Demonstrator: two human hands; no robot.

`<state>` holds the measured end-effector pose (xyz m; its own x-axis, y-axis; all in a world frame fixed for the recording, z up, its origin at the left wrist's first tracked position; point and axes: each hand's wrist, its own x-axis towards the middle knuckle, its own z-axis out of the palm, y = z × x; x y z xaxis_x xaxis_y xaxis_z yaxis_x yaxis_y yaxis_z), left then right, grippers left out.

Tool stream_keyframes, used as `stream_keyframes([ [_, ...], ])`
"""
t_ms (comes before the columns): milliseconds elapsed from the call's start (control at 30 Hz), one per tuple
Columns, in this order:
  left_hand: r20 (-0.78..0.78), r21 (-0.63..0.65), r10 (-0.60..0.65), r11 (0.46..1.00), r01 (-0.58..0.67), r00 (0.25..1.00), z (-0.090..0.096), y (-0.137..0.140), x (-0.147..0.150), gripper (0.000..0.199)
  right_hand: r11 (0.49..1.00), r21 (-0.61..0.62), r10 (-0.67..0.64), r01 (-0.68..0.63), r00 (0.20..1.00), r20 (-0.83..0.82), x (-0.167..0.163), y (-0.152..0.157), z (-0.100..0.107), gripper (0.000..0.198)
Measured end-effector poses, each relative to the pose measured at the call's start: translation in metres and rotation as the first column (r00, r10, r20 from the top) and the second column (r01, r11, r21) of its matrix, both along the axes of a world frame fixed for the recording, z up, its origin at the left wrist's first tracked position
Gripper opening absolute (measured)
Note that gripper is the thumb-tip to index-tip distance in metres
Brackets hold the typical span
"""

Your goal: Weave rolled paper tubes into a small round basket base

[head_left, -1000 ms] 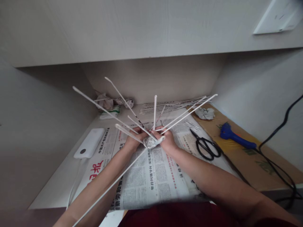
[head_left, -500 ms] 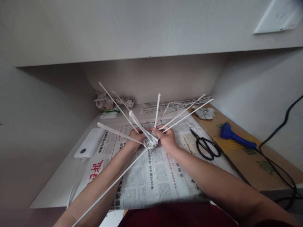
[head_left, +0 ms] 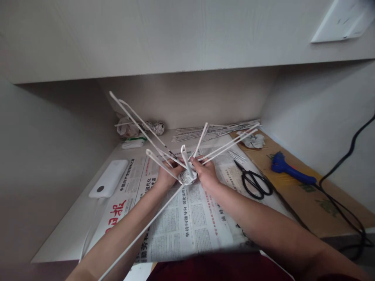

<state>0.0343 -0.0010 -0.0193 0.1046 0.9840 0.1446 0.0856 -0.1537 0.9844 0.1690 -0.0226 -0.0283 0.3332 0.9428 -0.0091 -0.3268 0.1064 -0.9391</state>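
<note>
A small round weaving of rolled newspaper strips (head_left: 188,178) is held above the newspaper (head_left: 195,222). Several long paper rods fan up and outward from it, and one rod (head_left: 140,234) runs down toward me over my left forearm. My left hand (head_left: 170,172) is closed on the weaving's left side, its fingertips partly hidden behind the rods. On the right side, my right hand (head_left: 205,171) grips the weaving's edge with thumb on top, near the base of an upright rod (head_left: 201,138).
Black scissors (head_left: 256,182) and a blue glue gun (head_left: 291,168) with a black cord lie to the right, the glue gun on cardboard (head_left: 304,199). A white power bank (head_left: 109,178) is at left. Paper rods (head_left: 205,133) are piled at the back beneath an overhanging panel (head_left: 175,39).
The woven piece has turned a little in my hands. Its rods have swung to new angles, the left ones reaching higher and farther left. Both hands stay on it.
</note>
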Motion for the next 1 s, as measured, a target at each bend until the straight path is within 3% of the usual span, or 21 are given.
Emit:
stream_keyframes([
  [233, 0.067, 0.069, -0.026, 0.997, 0.022, 0.997, 0.006, -0.003, 0.003, 0.026, 0.995, -0.09, 0.027, -0.045, 0.981, -0.192, 0.0, 0.001, 0.006, 0.026],
  [533, -0.076, 0.059, -0.038, 0.997, 0.043, 0.996, 0.007, 0.0, -0.008, 0.018, 0.974, -0.127, 0.152, -0.187, 0.958, -0.244, -0.002, -0.006, 0.014, 0.028],
  [633, -0.089, 0.043, -0.08, 0.996, 0.084, 0.993, 0.004, 0.003, -0.008, 0.019, 0.981, -0.16, 0.078, -0.112, 0.975, -0.209, -0.002, -0.005, 0.012, 0.028],
  [767, -0.087, 0.015, -0.103, 0.994, 0.105, 0.991, -0.001, 0.007, -0.01, 0.021, 0.982, -0.137, 0.107, -0.129, 0.982, -0.159, -0.001, -0.004, 0.009, 0.026],
  [900, -0.095, -0.06, -0.053, 0.997, 0.047, 0.994, -0.005, 0.008, -0.012, 0.026, 0.99, -0.05, 0.133, -0.135, 0.99, -0.047, 0.001, -0.003, 0.004, 0.03],
  [1000, -0.012, -0.136, -0.004, 0.991, 0.002, 1.0, -0.005, 0.007, -0.009, 0.029, 0.988, 0.024, 0.153, -0.155, 0.986, 0.071, 0.003, -0.001, 0.0, 0.032],
])
